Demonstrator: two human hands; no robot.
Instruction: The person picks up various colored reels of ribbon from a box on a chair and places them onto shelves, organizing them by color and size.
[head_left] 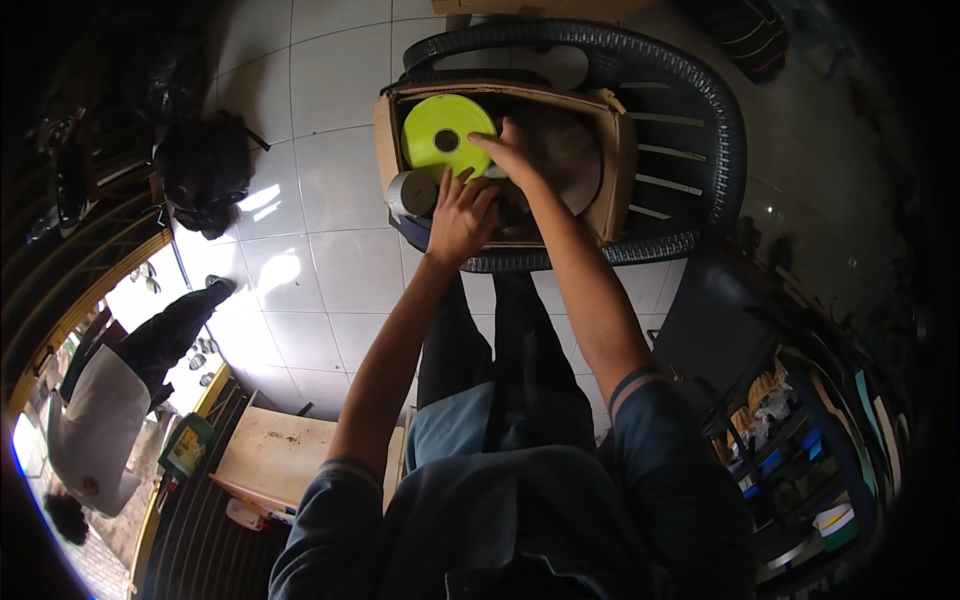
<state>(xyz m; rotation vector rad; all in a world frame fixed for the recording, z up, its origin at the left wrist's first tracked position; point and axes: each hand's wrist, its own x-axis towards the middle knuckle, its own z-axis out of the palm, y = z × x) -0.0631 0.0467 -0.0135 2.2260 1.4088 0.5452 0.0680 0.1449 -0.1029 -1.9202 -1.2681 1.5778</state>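
Note:
A flat yellow-green disc (425, 125) with a dark centre hole sits at the left side of an open cardboard box (619, 170). My right hand (512, 160) grips the disc's right edge, thumb on its face; its other fingers are partly hidden. My left hand (463, 217) is stretched out flat below, fingertips at the disc's lower edge. Beside the left hand, a grey roll (411, 193) leans at the box's near left corner. A large dark round piece (570, 160) lies in the right part of the box. Whatever lies beneath my hands is mostly hidden.
The box rests on a black plastic armchair (728, 140) with a slatted part on the right. Dark bags (200, 170) stand on the tiled floor (345, 180) at left. A wooden tabletop (275, 450) lies lower left, a crowded rack (790, 440) lower right. Another person (105, 420) is at far left.

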